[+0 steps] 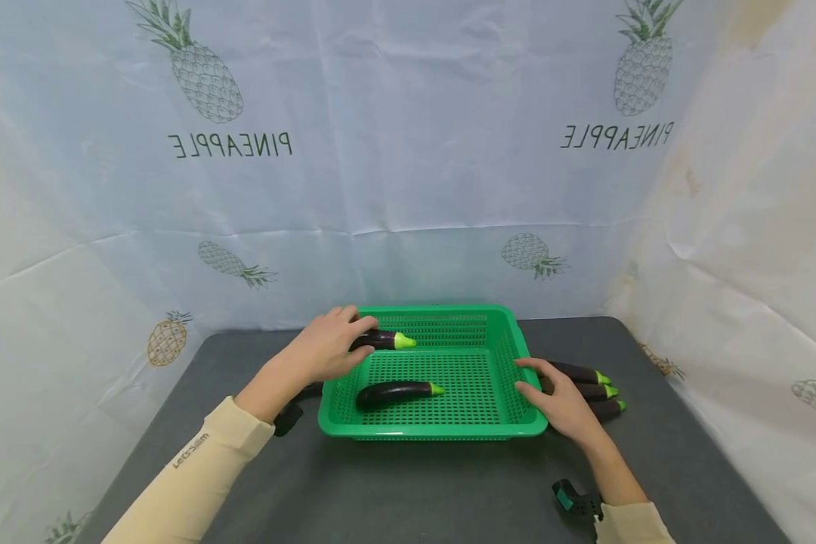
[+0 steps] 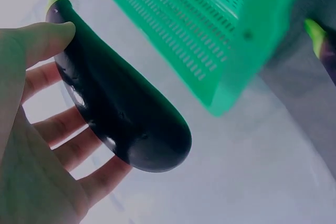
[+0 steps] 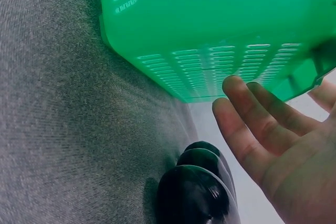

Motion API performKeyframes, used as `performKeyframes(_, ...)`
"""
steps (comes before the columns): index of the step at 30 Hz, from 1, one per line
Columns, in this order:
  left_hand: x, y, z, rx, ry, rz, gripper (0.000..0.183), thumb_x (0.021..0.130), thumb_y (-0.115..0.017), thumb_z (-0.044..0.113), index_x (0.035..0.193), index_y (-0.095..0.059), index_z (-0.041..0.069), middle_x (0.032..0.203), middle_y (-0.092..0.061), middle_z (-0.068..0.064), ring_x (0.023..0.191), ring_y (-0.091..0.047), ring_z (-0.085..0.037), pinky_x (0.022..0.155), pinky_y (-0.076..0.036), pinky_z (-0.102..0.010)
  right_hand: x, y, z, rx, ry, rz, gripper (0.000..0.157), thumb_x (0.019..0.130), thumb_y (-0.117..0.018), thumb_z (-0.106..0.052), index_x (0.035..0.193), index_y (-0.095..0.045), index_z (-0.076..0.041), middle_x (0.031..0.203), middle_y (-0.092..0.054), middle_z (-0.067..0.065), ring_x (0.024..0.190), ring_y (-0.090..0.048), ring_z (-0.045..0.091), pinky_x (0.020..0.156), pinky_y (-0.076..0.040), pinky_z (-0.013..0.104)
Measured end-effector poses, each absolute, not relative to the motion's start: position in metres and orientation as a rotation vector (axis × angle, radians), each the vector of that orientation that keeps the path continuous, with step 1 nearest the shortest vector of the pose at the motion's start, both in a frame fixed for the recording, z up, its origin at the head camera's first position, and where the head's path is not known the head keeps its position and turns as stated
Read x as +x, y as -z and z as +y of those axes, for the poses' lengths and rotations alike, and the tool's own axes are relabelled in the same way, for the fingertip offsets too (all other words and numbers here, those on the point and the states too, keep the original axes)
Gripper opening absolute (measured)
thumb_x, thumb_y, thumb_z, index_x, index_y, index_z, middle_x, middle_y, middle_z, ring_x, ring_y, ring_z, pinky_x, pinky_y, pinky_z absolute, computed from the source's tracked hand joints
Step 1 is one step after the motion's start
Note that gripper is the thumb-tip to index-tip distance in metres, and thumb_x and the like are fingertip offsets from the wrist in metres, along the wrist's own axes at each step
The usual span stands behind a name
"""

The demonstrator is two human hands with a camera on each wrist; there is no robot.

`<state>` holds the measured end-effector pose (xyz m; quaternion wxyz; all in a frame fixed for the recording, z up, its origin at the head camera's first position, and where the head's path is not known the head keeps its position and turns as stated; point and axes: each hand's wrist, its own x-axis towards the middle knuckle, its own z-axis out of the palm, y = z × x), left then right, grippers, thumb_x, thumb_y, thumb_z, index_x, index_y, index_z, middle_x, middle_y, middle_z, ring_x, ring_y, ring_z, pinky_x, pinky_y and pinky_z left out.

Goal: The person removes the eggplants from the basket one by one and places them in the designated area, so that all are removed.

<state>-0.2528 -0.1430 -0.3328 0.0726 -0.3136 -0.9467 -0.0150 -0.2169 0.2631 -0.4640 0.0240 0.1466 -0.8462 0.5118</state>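
My left hand [image 1: 333, 344] holds an eggplant [image 2: 121, 98] between thumb and fingers, above the left side of a green plastic basket [image 1: 435, 431]. Its green stem end points right in the head view. Inside the basket lies another eggplant [image 1: 394, 394], near the front left. At the basket's right rim is my right hand [image 1: 557, 400], thumb and forefinger reaching over the edge. Seen from the right wrist, its other fingers [image 3: 262, 121] extend loosely beside the slotted outer wall. Several eggplants [image 1: 595, 392] lie side by side just beyond that hand, partly covered by it.
The basket stands on a dark grey table [image 1: 408, 491] against a pineapple-printed cloth [image 1: 408, 189]. Left of the basket, a dark eggplant [image 2: 328, 51] lies on the table, mostly hidden by my left arm in the head view.
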Motion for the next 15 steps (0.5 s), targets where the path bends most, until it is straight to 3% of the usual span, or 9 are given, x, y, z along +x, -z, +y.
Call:
performKeyframes(8,-0.244,0.337,-0.171,-0.899,0.115,-2.784,0.037,0.098,-0.071,0.028,0.13,-0.064,0.013,0.106,-0.057,-0.009,0.087,-0.053,-0.023,0.069,-0.047,-0.039,-0.217,0.465,0.264,0.458,-1.577,-2.621,0.048,0.104,-0.063,-0.027,0.147,-0.051,-0.01,0.152,-0.043,0.021,0.105,-0.063,0.023,0.073,-0.053,0.032)
performKeyframes(15,-0.239,0.338,-0.192,-0.833,0.155,-2.812,0.038,0.098,-0.071,0.026,0.133,-0.062,0.012,0.106,-0.057,-0.009,0.085,-0.052,-0.023,0.069,-0.046,-0.041,-0.218,0.465,0.263,0.46,-1.561,-2.618,0.047,0.104,-0.062,-0.027,0.147,-0.051,-0.009,0.153,-0.042,0.021,0.115,-0.06,0.034,0.078,-0.053,0.032)
